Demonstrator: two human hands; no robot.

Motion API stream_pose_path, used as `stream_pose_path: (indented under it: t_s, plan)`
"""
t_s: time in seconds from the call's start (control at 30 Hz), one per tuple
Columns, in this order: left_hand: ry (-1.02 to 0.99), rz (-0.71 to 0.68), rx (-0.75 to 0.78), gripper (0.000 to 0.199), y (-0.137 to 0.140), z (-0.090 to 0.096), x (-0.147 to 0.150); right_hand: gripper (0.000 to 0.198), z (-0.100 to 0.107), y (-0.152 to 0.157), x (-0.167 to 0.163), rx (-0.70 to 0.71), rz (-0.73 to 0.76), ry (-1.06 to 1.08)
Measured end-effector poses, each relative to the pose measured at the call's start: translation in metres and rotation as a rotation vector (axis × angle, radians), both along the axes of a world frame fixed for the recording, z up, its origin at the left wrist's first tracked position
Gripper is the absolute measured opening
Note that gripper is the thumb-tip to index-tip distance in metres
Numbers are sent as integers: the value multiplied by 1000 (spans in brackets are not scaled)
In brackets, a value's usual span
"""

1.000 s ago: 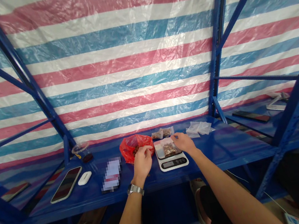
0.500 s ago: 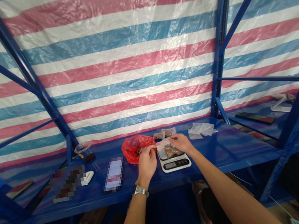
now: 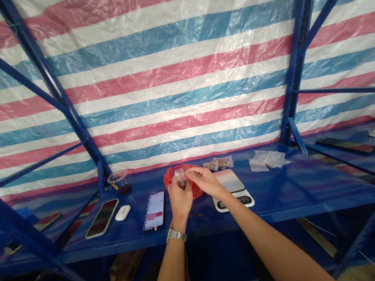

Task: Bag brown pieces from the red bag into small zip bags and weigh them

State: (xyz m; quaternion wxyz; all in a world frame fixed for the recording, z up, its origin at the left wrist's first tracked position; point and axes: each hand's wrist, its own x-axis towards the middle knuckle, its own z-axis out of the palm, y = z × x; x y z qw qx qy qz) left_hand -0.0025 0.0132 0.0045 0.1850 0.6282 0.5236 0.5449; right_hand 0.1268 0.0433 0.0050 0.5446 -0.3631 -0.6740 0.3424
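Over the red plastic bag (image 3: 170, 178), my left hand (image 3: 181, 202) grips a small clear plastic bag (image 3: 180, 176) with brown bits in it. Close beside it on the right, my right hand (image 3: 204, 179) has its fingers pinched together at the edge of that clear bag. What exactly its fingertips hold is partly hidden. The white kitchen scale (image 3: 230, 182) stands to the right of the red bag, its plate bare. Behind the scale lie filled clear bags (image 3: 218, 163) of brown pieces.
Flat clear bags (image 3: 267, 159) lie to the right on the blue shelf (image 3: 291, 195). On the left are two phones (image 3: 102, 218), a white earbud case (image 3: 123, 213) and a plastic cup (image 3: 121, 183) with dark contents. Blue uprights (image 3: 286, 84) frame both sides before a striped sheet.
The clear bag of brown bits has left the scale and is now in my hands over the red bag. My right hand moved left; the view shifted slightly.
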Motion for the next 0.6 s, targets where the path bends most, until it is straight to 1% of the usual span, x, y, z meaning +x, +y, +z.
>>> stream_pose_path:
  t_s: [0.07, 0.13, 0.2, 0.27, 0.33, 0.4, 0.5, 0.57, 0.6]
  plan:
    - [-13, 119, -41, 10, 3, -5, -14, 27, -3, 3, -5, 66, -99, -145]
    - [-2, 210, -106, 8, 5, -11, -26, 20, -10, 6, -7, 108, -230, -385]
    - [43, 256, -161, 4, 6, -16, -35, 14, -17, 8, -7, 95, -331, -608]
    - [85, 265, -206, 2, 5, -21, -42, 16, -22, 10, -8, 58, -378, -715]
    - [110, 244, -258, 2, 3, -23, -45, 15, -25, 13, -8, 16, -368, -689]
    - [126, 199, -290, 5, 1, -23, -46, 13, -25, 16, -8, -55, -312, -567]
    - [162, 141, -296, 11, -3, -21, -44, 21, -23, 19, -5, -137, -226, -358]
    - [198, 110, -267, 15, -7, -19, -42, 23, -22, 19, -4, -102, -212, -288]
    - [217, 98, -250, 17, -8, -19, -40, 22, -22, 18, -3, -66, -225, -298]
